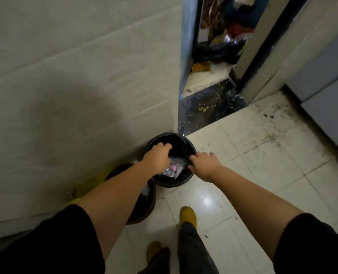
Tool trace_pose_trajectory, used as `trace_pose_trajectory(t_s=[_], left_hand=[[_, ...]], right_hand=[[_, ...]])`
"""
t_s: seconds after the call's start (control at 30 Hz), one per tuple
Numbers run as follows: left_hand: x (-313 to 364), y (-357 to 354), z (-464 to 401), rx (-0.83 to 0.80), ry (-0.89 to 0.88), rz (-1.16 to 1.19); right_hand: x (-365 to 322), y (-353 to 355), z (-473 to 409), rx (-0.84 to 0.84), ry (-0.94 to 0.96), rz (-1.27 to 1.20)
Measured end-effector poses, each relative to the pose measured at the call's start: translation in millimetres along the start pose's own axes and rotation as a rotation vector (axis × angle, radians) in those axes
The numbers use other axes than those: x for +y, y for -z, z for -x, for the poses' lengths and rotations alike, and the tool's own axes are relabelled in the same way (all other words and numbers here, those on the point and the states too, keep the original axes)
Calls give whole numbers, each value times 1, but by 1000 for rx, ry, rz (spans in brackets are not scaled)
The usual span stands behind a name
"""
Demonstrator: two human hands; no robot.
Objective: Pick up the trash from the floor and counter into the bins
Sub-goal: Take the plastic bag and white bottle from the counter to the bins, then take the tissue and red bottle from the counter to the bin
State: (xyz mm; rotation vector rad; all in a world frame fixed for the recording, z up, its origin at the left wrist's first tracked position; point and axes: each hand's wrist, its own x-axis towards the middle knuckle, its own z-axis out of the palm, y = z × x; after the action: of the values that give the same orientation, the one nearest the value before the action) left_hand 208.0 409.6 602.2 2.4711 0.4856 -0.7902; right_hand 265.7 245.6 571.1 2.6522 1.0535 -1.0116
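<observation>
A round black bin lined with a black bag stands on the floor against the wall. My left hand reaches into its mouth with the fingers curled over a shiny silver and pink wrapper lying inside. My right hand pinches the bin's bag at the right rim. A second dark bin stands nearer to me, mostly hidden under my left forearm.
A pale wall runs along the left. Ahead, a doorway shows a dark threshold with yellow specks and a pile of bags and litter beyond. White floor tiles on the right carry dirt. Grey cabinets stand at far right.
</observation>
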Motion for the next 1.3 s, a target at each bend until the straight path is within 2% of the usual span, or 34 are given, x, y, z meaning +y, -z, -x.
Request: trace_pose_trajectory(t_s=[0.2, 0.37, 0.53, 0.83, 1.03, 1.17, 1.3], left_hand=[[56, 40, 95, 77, -279, -95], [109, 35, 154, 91, -455, -219], [183, 12, 191, 51, -624, -356], [426, -81, 236, -40, -931, -528], [602, -189, 286, -111, -1076, -439], [684, -255, 316, -196, -1157, -454], [752, -293, 321, -241, -1230, -537]], right_hand=[[-6, 55, 129, 209, -211, -52], [-1, 44, 222, 268, -391, -209], [33, 20, 308, 329, -559, -307], [190, -51, 502, 477, -953, -558], [304, -112, 654, 494, -1169, -573], [362, -148, 731, 504, -1298, -625], [412, -175, 768, 506, -1376, -690]])
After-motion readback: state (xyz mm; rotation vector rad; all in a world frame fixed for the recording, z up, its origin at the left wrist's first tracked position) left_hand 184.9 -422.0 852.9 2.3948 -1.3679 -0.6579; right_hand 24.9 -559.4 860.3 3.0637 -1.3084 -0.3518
